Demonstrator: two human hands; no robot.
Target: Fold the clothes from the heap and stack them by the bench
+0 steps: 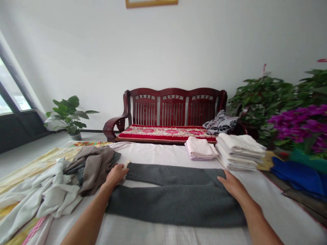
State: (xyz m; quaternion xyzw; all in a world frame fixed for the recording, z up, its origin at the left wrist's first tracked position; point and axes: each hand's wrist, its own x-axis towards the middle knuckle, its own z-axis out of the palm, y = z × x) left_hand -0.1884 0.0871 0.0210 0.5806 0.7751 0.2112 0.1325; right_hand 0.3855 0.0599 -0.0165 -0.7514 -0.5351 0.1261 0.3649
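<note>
Dark grey trousers (173, 204) lie spread sideways on a white cloth, the two legs pointing left with a gap between them. My left hand (117, 175) is closed on the hem end of the far leg, where a bit of pale cloth shows by the fingers. At the right end, my right hand (230, 183) grips the far corner of the waist between thumb and fingers. Close to my left arm rests a crumpled heap of brown-grey clothing (95, 166) and light grey clothing (55, 190).
Behind the trousers on the right stand a tall stack of folded white cloths (237, 151) and a smaller folded pinkish pile (200, 148). A dark red wooden bench (171, 105) is against the wall. Blue cloth (296, 175) and purple flowers (301, 122) are at the right.
</note>
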